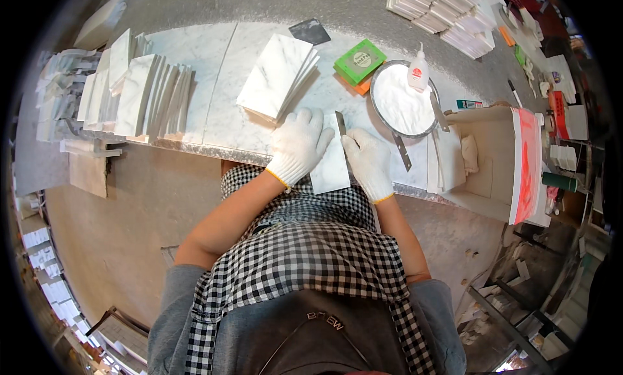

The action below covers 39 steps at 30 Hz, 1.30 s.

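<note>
My two hands wear white knitted gloves and meet over a white marble tile [331, 172] that juts past the near edge of the bench. My left hand [297, 145] grips the tile's left side, its thumb on the top face. My right hand [368, 161] is closed at the tile's right side, with a thin grey metal scraper blade [340, 121] sticking out by its fingertips. The glove hides the rest of the blade. Just beyond my left hand leans a stack of marble tiles [276, 73].
Right of the stack are a green box [361, 61] and a round pan of white paste [397, 106] with a squeeze bottle [418, 71]. A metal strip [402, 152] lies nearby. An open carton [490, 161] stands right; rows of tiles [139, 93] stand left.
</note>
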Available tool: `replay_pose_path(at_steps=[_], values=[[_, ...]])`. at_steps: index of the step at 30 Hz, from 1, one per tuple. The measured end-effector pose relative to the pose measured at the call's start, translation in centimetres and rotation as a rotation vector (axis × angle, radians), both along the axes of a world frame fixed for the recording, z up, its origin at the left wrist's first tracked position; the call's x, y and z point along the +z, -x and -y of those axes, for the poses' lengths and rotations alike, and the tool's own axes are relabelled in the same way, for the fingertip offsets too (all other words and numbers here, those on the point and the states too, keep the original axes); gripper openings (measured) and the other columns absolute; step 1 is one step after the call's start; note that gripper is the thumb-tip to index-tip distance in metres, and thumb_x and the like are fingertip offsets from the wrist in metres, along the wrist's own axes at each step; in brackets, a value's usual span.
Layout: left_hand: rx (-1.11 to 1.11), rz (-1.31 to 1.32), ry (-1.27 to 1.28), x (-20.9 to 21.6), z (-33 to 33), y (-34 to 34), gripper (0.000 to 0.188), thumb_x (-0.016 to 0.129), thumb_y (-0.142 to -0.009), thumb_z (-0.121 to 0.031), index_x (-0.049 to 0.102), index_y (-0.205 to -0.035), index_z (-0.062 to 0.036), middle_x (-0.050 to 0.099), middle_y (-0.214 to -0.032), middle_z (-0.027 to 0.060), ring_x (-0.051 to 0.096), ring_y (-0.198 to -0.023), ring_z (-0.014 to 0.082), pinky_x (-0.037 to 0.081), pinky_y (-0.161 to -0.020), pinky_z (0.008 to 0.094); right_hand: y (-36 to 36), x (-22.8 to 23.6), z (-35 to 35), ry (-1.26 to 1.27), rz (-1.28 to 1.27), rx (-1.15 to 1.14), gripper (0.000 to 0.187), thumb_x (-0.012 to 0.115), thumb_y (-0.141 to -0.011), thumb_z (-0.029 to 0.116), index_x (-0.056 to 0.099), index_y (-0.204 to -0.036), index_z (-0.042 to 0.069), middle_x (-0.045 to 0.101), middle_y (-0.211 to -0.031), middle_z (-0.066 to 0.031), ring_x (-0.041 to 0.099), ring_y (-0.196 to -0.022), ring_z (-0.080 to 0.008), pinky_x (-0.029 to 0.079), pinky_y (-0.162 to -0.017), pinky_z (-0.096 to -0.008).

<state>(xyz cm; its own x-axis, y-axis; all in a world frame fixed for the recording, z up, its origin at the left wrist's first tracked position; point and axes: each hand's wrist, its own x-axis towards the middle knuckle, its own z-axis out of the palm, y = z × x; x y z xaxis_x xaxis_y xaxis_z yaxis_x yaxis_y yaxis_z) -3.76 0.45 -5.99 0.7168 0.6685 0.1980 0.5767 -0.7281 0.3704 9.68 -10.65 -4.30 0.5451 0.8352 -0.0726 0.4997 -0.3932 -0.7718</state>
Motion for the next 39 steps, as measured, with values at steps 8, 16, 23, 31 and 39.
replay_pose_path(at_steps=[8,16,23,31,39], values=[[-0.02,0.001,-0.007,0.0,0.0,0.0,0.036,0.067,-0.092,-0.035,0.063,-0.112,-0.0063,0.062,-0.098,0.0128,0.062,-0.083,0.0345,0.053,-0.068,0.0452,-0.9,0.6,-1.9,0.104,0.193,0.136,0.025,0.061,-0.092,0.025,0.064,-0.083,0.002,0.065,-0.081,-0.0234,0.064,-0.079,-0.0431,0.05,-0.071,-0.0513],[-0.026,-0.028,0.001,0.6,0.0,0.0,0.035,0.065,-0.093,-0.037,0.062,-0.11,-0.0062,0.062,-0.099,0.0134,0.063,-0.086,0.0357,0.054,-0.069,0.0461,-1.3,0.8,-3.2,0.182,0.272,0.176,0.023,0.058,-0.089,0.021,0.068,-0.08,0.002,0.069,-0.084,-0.0239,0.068,-0.084,-0.0421,0.053,-0.076,-0.0521],[0.036,-0.204,0.009,1.6,1.1,-0.7,0.056,0.064,-0.091,-0.055,0.059,-0.108,-0.0018,0.059,-0.106,0.0147,0.061,-0.095,0.0324,0.053,-0.075,0.0459,-1.5,0.3,0.4,0.215,0.271,0.141,0.022,0.057,-0.088,0.022,0.069,-0.082,0.005,0.07,-0.084,-0.0215,0.068,-0.082,-0.0419,0.052,-0.076,-0.0528],[0.004,-0.35,0.06,4.5,3.0,-2.9,0.09,0.077,-0.073,-0.058,0.051,-0.133,0.0033,0.054,-0.126,0.0197,0.053,-0.113,0.0375,0.049,-0.088,0.0448,-1.8,0.2,4.2,0.04,0.24,-0.168,0.023,0.06,-0.092,0.026,0.069,-0.087,0.006,0.071,-0.088,-0.0185,0.068,-0.084,-0.0391,0.051,-0.075,-0.0497],[-0.472,-0.149,0.22,4.1,0.2,-0.9,0.071,0.081,-0.071,-0.021,0.049,-0.133,-0.0063,0.051,-0.136,0.0168,0.047,-0.131,0.0392,0.051,-0.099,0.0481,-1.8,0.1,5.4,0.018,0.288,-0.132,0.02,0.061,-0.095,0.028,0.068,-0.096,0.009,0.071,-0.087,-0.0171,0.069,-0.083,-0.0368,0.051,-0.074,-0.0486]])
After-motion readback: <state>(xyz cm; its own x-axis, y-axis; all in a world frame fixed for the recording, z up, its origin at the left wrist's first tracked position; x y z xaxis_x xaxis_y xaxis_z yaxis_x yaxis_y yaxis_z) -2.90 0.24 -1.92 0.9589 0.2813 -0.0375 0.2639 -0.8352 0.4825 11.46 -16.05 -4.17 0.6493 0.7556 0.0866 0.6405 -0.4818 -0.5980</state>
